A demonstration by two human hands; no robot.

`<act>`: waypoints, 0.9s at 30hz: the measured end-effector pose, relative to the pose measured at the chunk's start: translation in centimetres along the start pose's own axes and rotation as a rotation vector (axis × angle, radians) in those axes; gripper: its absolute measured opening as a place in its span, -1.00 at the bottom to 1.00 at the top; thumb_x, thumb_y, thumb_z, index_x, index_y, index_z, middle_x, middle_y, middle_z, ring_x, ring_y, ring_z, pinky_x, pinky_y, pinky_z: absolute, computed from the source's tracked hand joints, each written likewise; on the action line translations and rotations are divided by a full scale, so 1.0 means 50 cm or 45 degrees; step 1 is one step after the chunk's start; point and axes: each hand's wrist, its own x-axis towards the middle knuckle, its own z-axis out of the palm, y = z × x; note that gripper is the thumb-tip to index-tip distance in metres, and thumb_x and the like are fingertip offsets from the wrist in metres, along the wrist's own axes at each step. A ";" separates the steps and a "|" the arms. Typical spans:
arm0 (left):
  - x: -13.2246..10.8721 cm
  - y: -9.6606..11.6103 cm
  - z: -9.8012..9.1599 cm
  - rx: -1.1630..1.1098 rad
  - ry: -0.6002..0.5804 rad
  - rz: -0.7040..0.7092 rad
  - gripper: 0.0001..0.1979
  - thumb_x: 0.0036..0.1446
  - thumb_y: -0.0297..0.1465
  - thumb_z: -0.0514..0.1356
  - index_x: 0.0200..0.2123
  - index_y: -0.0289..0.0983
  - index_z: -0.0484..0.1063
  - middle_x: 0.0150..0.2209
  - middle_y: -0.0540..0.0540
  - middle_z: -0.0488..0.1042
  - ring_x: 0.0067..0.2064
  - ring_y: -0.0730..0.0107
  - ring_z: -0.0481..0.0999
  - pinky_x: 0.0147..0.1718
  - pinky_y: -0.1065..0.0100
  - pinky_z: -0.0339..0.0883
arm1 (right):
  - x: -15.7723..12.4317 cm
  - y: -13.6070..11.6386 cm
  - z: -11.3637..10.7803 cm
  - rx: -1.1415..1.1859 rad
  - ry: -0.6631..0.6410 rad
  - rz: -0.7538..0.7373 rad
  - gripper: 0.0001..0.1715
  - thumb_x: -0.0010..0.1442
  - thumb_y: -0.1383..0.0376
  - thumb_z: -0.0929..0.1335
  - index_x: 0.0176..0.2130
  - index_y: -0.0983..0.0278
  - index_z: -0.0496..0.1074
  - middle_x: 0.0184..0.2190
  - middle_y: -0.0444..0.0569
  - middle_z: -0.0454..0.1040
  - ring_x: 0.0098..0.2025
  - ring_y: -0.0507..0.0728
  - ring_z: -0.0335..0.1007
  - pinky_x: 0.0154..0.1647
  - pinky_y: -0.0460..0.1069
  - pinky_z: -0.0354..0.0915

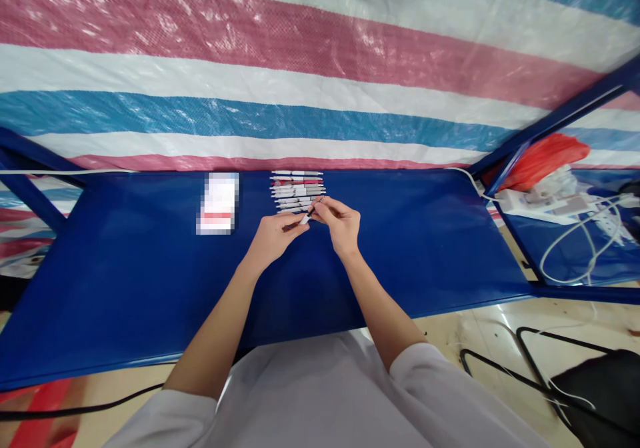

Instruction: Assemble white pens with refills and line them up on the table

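Both my hands meet over the middle of the blue table (125,288). My left hand (277,235) is closed in a pinch on the lower end of a small white pen (306,218) with a dark tip. My right hand (340,221) is closed on the pen's upper end. Just behind the hands lies a neat row of several white and red pens (297,188), side by side. A white card with a red band (217,203) rests to the left of the row.
A striped red, white and blue tarp (300,68) hangs behind the table. To the right stands a second blue table with a white power strip (530,201), cables and a red bag (543,158). A black metal frame (550,375) is on the floor.
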 end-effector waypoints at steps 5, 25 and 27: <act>-0.001 0.000 0.002 0.028 0.014 -0.013 -0.76 0.09 -0.25 0.29 -0.20 -0.19 0.65 -0.25 -0.05 0.62 -0.29 0.24 0.55 -0.29 0.32 0.39 | -0.002 0.002 -0.002 -0.018 -0.011 -0.002 -0.71 -0.12 0.14 0.54 -0.39 0.27 0.58 -0.34 -0.11 0.61 -0.34 0.07 0.54 -0.27 -0.01 0.57; -0.013 -0.012 -0.024 0.099 -0.030 -0.218 -0.68 0.09 -0.15 0.28 -0.22 -0.26 0.61 -0.31 -0.04 0.61 -0.29 0.24 0.57 -0.28 0.36 0.39 | 0.033 -0.003 -0.063 -0.453 -0.282 -0.067 -0.59 0.02 0.08 0.48 -0.15 0.22 0.58 -0.21 -0.07 0.64 -0.22 0.16 0.60 -0.12 0.07 0.54; -0.013 -0.016 -0.032 0.058 -0.032 -0.253 -0.67 0.08 -0.13 0.29 -0.24 -0.27 0.62 -0.35 -0.04 0.61 -0.28 0.22 0.58 -0.25 0.34 0.41 | 0.039 -0.002 -0.076 -0.653 -0.362 -0.195 -0.61 0.09 0.09 0.45 -0.10 0.19 0.57 -0.15 -0.06 0.63 -0.13 0.19 0.59 -0.01 0.10 0.49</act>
